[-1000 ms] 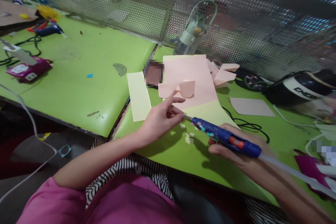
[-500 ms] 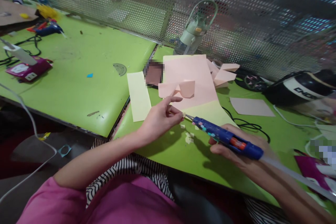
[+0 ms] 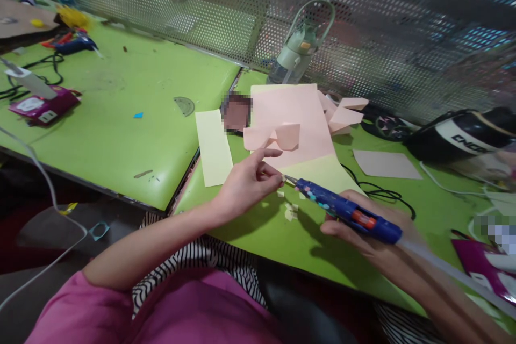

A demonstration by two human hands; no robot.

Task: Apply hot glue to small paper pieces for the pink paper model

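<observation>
My right hand (image 3: 355,220) is wrapped round a dark blue glue gun (image 3: 334,201), its metal nozzle pointing left. A long translucent glue stick (image 3: 451,271) runs out of its back end. Between the pinched fingertips of my left hand (image 3: 250,174) is a tiny pale yellow paper piece (image 3: 284,177), right at the nozzle tip. I cannot tell whether the nozzle touches it. Below, several small pale paper scraps (image 3: 291,212) lie on the green table (image 3: 242,226). Behind my left hand, a folded pink paper piece (image 3: 288,137) rests on a pink sheet (image 3: 284,105).
A pale yellow strip (image 3: 214,148) lies left of the hands. Behind stand a green bottle (image 3: 296,54) and a perforated metal screen (image 3: 193,5). At right are a black container (image 3: 455,134), a black cable (image 3: 387,193) and a purple power strip (image 3: 471,258).
The glue gun and my right hand have shifted very slightly left. My left hand keeps its pinch in nearly the same place.
</observation>
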